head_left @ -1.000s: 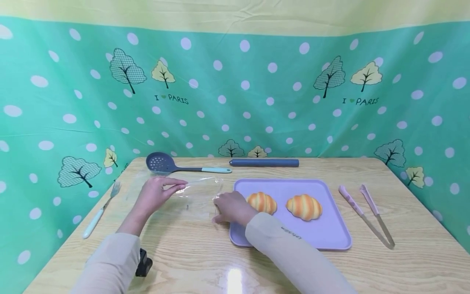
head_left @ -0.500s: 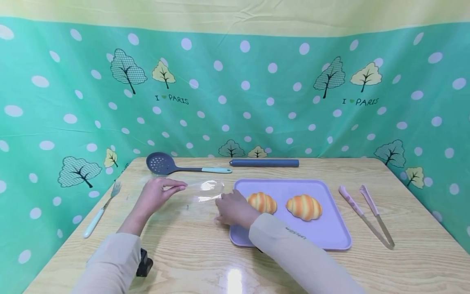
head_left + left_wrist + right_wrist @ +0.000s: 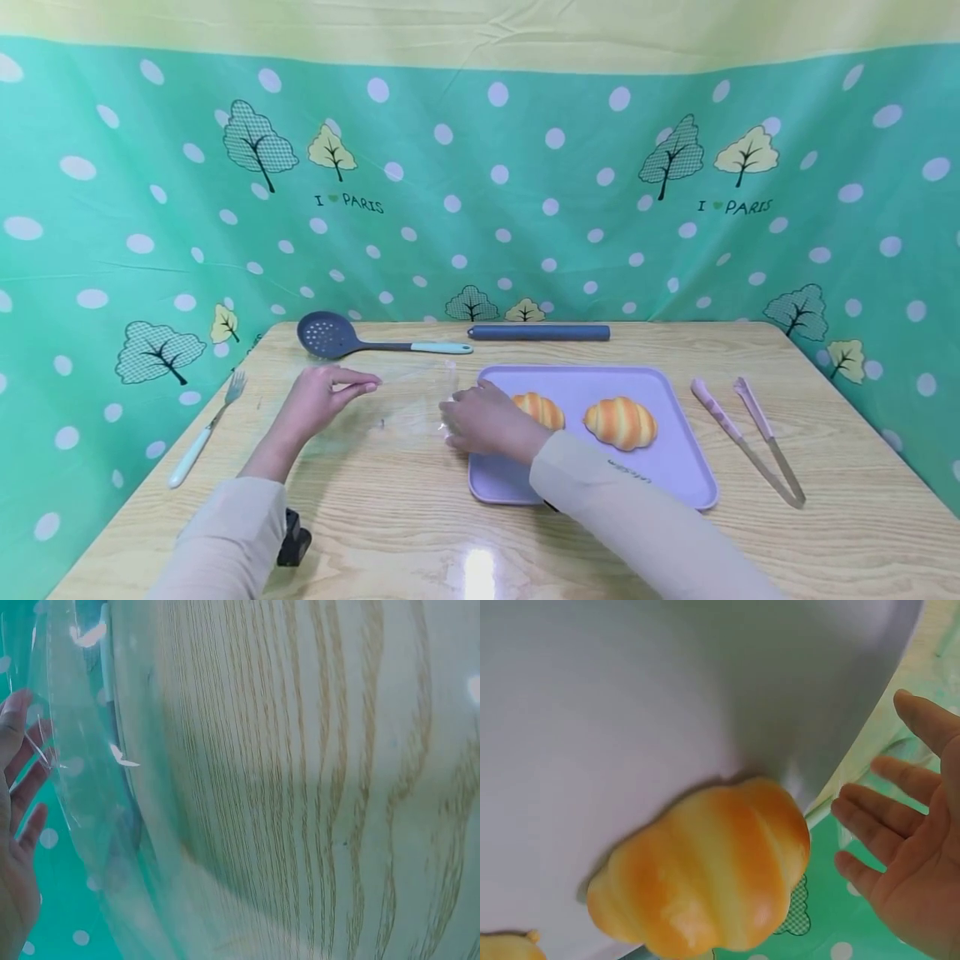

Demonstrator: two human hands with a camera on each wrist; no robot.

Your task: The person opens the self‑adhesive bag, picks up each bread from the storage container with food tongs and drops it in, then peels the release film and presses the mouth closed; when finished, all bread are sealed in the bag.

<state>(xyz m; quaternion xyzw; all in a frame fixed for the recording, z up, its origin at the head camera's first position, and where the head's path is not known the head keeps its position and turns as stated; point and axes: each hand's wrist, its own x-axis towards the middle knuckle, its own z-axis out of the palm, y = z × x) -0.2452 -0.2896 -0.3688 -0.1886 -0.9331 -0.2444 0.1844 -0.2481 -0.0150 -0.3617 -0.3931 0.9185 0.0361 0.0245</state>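
Note:
A clear plastic bag point(image 3: 408, 408) is spread above the left part of the table. My left hand point(image 3: 318, 400) pinches its upper side between thumb and fingers; the left wrist view shows the thin film point(image 3: 82, 772) stretching from that grip. At the bag's right end is my right hand point(image 3: 487, 421), over the left rim of the lilac tray point(image 3: 600, 379). In the right wrist view its fingers point(image 3: 877, 817) are spread and loosely straight beside the film. Two croissants point(image 3: 621, 422) lie on the tray, the left croissant point(image 3: 542, 410) partly behind the right hand.
Behind the bag lies a slotted skimmer point(image 3: 327, 333) with a mint handle. A dark blue rod point(image 3: 538, 332) is at the table's back edge. A fork point(image 3: 198, 446) lies at far left, and spread tongs point(image 3: 750, 433) right of the tray. A patterned curtain point(image 3: 480, 233) hangs behind.
My right hand has shifted right, farther over the tray and the left croissant. The bag's right end has changed shape and its glints have moved. My left hand stays nearly still, pinching the bag.

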